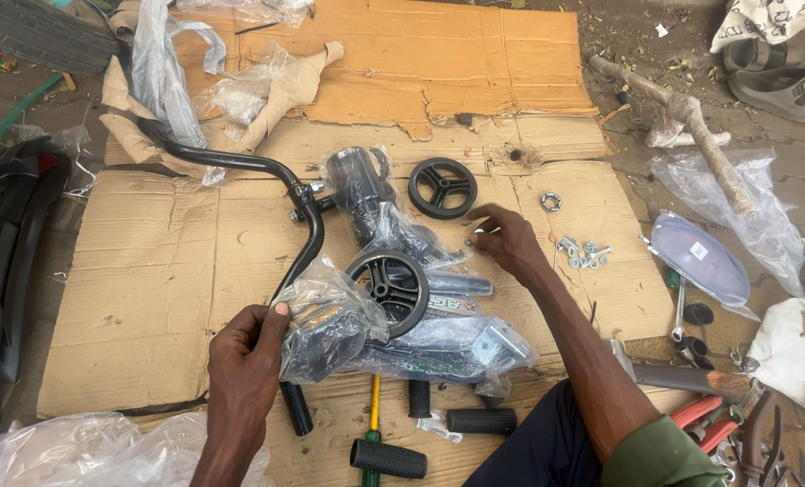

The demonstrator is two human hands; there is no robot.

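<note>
In the head view, two black wheels are counted — one [443, 188] bare on the cardboard [150, 271], one [389, 289] among plastic-wrapped parts. Four black rubber grips are seen near the bottom edge. The clear plastic bag [326, 325] is pinched shut by the left hand [244, 356]. A small part — too small to identify — is pinched by the right hand [503, 236], beside a cluster of loose nuts and bolts [584, 254]. The black handlebar [267, 194] is partly hidden by wrapping.

Sandals [777, 79], pliers [713, 424] and a branch [691, 122] lie aside.
</note>
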